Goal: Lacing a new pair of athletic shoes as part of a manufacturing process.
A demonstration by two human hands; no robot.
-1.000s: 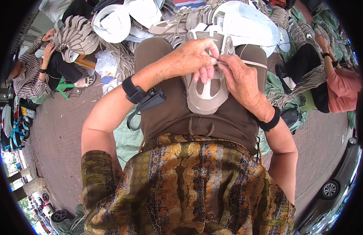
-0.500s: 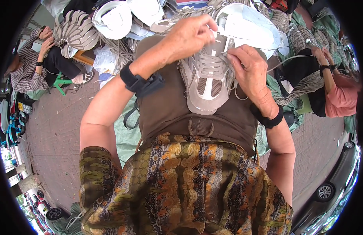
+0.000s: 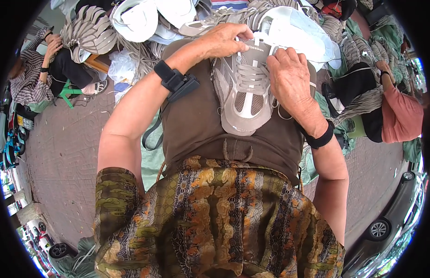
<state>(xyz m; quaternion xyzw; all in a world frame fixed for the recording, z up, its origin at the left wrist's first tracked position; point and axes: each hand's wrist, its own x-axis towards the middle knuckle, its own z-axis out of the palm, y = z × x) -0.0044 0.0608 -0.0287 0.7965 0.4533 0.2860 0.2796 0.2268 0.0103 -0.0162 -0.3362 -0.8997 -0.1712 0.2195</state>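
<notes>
A grey-beige sneaker upper (image 3: pixel 248 103) lies across my lap with its toe pointing toward me. Flat grey laces (image 3: pixel 251 78) criss-cross the lower part of its throat, and the tongue (image 3: pixel 259 53) shows above them. At the left eyelet edge, the fingertips of my left hand (image 3: pixel 224 41) close on the upper. Curled over the opposite eyelet edge is my right hand (image 3: pixel 291 76); its fingertips are largely hidden, so what they grip cannot be made out. A loose lace loop hangs beside the upper below my right hand.
Stacks of grey uppers (image 3: pixel 89 32), white shoe-shaped pieces (image 3: pixel 136 21) and a clear plastic bag (image 3: pixel 122 67) lie ahead. A person in a checked shirt (image 3: pixel 27 83) sits at left, another in a pink top (image 3: pixel 401 113) at right. A dark car (image 3: pixel 386 231) stands at lower right.
My left hand has come down onto the left eyelet edge. My right hand has turned and curled over the right edge, covering the lace end it was pinching.
</notes>
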